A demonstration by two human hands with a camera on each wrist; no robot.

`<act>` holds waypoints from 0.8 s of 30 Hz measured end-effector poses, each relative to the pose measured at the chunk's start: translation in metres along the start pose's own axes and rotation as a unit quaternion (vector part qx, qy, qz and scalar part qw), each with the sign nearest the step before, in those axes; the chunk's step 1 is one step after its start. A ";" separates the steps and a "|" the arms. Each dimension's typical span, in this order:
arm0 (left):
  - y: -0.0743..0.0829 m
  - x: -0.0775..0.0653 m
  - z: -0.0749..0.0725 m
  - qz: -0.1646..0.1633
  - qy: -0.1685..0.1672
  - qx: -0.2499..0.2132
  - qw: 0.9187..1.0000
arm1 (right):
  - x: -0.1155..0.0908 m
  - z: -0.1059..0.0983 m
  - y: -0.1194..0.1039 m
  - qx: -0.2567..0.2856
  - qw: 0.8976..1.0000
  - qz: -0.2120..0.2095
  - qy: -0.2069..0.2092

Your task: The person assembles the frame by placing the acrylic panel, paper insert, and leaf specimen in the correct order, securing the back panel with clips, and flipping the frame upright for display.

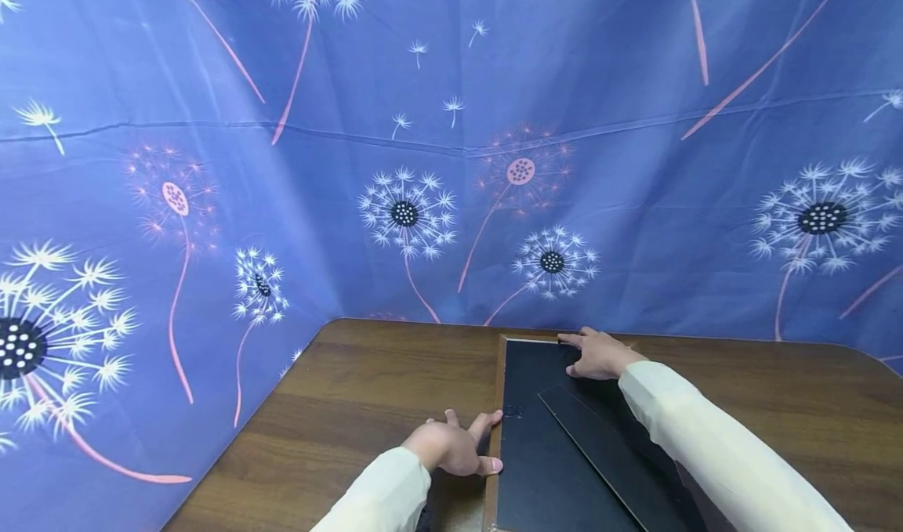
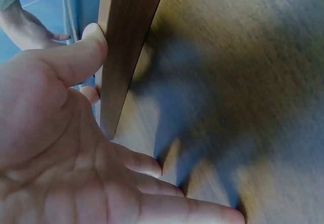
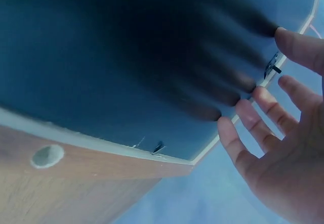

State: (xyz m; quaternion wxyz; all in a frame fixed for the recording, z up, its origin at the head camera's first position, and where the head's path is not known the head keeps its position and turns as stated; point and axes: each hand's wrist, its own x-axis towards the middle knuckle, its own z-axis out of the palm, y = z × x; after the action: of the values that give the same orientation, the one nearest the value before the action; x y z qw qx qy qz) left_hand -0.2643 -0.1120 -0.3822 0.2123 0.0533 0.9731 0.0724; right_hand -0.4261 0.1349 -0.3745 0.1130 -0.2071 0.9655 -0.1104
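The head view is bright enough and mostly clear. Soft light makes the blue cloth (image 1: 451, 281) pale in some spots and dark in its folds. The pale sleeves (image 1: 727, 438) look brightest, and the dark board (image 1: 532, 477) looks dim. In the left wrist view, the left grip (image 2: 66, 143) makes a big, fuzzy shadow on the tabletop (image 2: 273, 97). In the right wrist view, the right grip (image 3: 288, 153) makes long, smudgy shadows, and the cloth behind looks blurry.
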 end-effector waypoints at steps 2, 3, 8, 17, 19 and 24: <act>0.000 0.000 0.000 0.002 -0.002 -0.001 1.000 | 0.001 0.000 -0.001 -0.001 1.000 0.001 0.000; 0.000 0.000 0.000 0.003 -0.004 -0.001 1.000 | 0.001 0.000 -0.002 0.000 1.000 0.002 0.000; -0.001 0.000 0.001 0.010 0.000 0.008 1.000 | 0.002 -0.001 -0.004 -0.006 1.000 0.009 0.000; -0.001 -0.002 -0.001 0.006 0.004 0.008 1.000 | 0.002 -0.004 -0.004 -0.023 1.000 0.009 0.006; -0.001 -0.002 -0.001 0.007 0.004 0.008 1.000 | 0.002 -0.005 -0.004 -0.024 1.000 0.012 0.004; -0.001 -0.001 -0.002 0.012 0.000 0.000 1.000 | 0.002 -0.006 -0.005 -0.019 1.000 0.016 0.003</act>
State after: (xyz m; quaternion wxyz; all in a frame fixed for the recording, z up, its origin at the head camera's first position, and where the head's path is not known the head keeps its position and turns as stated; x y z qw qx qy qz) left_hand -0.2638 -0.1132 -0.3803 0.2118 0.0655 0.9723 0.0746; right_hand -0.4276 0.1302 -0.3677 0.1078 -0.1938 0.9708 -0.0914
